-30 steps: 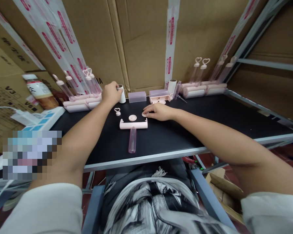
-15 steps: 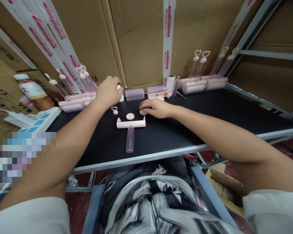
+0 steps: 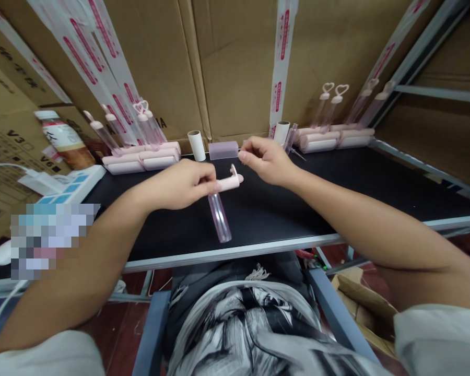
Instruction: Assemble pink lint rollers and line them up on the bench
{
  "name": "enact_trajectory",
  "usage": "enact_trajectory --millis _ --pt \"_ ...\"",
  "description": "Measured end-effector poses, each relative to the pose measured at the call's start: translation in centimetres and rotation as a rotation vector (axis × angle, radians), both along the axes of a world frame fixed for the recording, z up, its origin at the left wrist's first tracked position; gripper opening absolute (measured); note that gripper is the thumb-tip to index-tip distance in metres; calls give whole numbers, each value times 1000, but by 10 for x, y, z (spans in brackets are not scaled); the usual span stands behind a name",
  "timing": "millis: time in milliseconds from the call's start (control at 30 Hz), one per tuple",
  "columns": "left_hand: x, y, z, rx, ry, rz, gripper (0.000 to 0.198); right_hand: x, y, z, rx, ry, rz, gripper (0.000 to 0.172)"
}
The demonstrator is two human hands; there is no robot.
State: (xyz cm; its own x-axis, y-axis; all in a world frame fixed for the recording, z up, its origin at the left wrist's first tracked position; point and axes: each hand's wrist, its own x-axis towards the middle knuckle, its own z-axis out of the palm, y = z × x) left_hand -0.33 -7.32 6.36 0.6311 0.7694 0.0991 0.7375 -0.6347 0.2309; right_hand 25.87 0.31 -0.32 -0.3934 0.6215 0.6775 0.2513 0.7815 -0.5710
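Observation:
My left hand [image 3: 191, 183] is closed on a pale pink bar with upturned ends [image 3: 229, 183], thumb and fingers around its left part. A clear pinkish tube [image 3: 220, 218] lies just below it, its upper end close to my thumb. At the bar's right end a small round pale disc [image 3: 241, 178] shows. My right hand [image 3: 264, 159] is held to the right and slightly higher, thumb and fingertips drawn together; whatever they may pinch is too small to make out. A lilac translucent block [image 3: 223, 150] stands just beyond the hands.
White hollow cylinders [image 3: 196, 145] stand at the back. Pink assembled pieces with heart-topped tubes form a left group [image 3: 159, 156] and a right group [image 3: 321, 141]. A drink bottle [image 3: 65, 140] and a power strip [image 3: 76, 185] are at the left. Cardboard [image 3: 238, 68] walls the back.
My left hand has come down from the white cylinder and taken hold of the pink bar, which now tilts. My right hand has left the disc and moved up and right, fingers curling.

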Motion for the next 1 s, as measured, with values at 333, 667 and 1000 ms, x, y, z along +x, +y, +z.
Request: enact_trajectory --millis 333,667,1000 --pt "13 12 10 344 -456 12 41 -2 -24 12 -84 -216 369 48" --pt "18 22 8 -742 -666 -281 55 16 -15 26 322 -289 345 34" --pt "40 17 -12 -538 -918 -214 53 23 -11 37 348 -308 235 49"
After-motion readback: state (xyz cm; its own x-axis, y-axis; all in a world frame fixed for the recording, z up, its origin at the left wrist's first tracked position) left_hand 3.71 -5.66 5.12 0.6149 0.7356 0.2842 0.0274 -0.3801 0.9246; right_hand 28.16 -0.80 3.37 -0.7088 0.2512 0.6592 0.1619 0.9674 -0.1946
